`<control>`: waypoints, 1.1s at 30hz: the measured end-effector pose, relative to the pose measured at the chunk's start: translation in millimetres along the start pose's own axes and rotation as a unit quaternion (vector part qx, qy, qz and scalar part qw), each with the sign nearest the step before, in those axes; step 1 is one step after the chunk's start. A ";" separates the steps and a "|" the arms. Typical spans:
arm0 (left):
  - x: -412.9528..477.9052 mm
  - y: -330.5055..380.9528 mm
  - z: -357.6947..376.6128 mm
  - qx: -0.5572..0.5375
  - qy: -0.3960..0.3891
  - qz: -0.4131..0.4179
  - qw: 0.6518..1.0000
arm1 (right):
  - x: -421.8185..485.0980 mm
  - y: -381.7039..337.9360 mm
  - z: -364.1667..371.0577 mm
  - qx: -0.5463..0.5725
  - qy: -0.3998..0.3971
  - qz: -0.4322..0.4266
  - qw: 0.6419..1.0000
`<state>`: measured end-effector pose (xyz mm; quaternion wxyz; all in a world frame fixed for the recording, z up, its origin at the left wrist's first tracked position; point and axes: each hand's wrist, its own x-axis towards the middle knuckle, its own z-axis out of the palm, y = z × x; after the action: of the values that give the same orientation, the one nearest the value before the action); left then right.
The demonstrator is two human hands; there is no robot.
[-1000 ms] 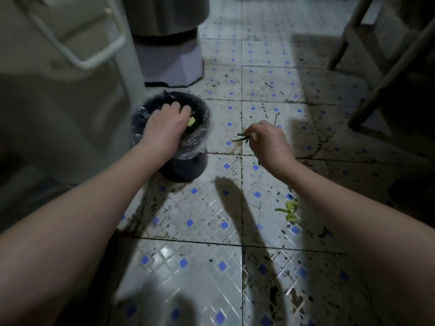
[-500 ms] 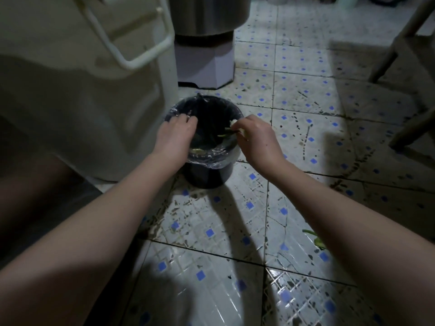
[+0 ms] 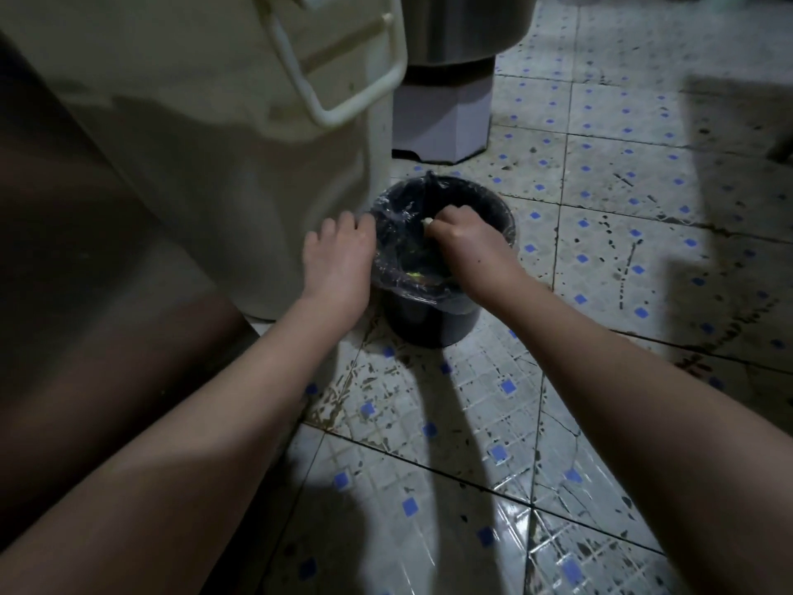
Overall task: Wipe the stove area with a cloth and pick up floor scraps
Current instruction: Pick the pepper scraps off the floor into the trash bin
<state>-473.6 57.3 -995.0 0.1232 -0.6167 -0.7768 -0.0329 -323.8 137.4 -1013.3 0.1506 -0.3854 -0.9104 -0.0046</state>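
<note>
Floor [image 3: 506, 423]: glossy tile with blue squares and dark flecks. It looks wet-slick, so thin bits lying on it would probably need a fingertip pinch, not a scoop.
Left hand [image 3: 339, 255]: laid against the near-left rim of the bin, fingers loosely bent. I cannot tell whether its grip has any of the liner.
Right hand [image 3: 465, 240]: over the bin's mouth, fingers curled down, its grip closed in a pinch on a pale scrap [image 3: 427, 222].
Scrap handling: likely light, limp and a bit damp, so it may cling to the fingers. Taking it by its thicker end and spreading the fingers fully should let it go.
Waste bin [image 3: 429, 324]: small, dark, upright on the floor, lined with a thin clear bag [image 3: 388, 234]. Yellow-green scraps [image 3: 414, 274] lie inside. It is probably light and easy to tip, so steady it at the rim.
Cream container [image 3: 240, 173]: large, with a loop handle, just beside the bin.
Steel vessel [image 3: 463, 32]: behind, on a pale lilac base.
</note>
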 end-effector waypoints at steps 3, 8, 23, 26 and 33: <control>-2.4 -3.8 -1.2 -0.003 -0.002 0.002 1.000 | 4.4 -4.5 3.8 -0.012 -0.016 -0.022 1.000; -3.0 -1.1 -6.1 0.004 -0.002 0.007 1.000 | 5.3 -0.8 3.4 -0.020 -0.005 -0.035 0.999; -19.4 61.2 -19.8 0.006 0.012 0.096 0.995 | -98.1 53.2 -33.5 -0.127 -0.034 0.059 0.990; -23.3 85.7 -20.5 0.010 0.020 0.127 0.992 | -133.4 66.1 -36.1 -0.128 -0.060 0.086 0.986; -40.1 143.2 -10.7 0.008 0.012 0.228 0.974 | -216.6 94.8 -44.8 -0.109 -0.101 0.162 0.976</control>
<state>-325.3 51.1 -1008.5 0.1415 -0.7759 -0.6147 -0.0050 -102.6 46.7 -1040.8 0.0138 -0.5399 -0.8407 -0.0402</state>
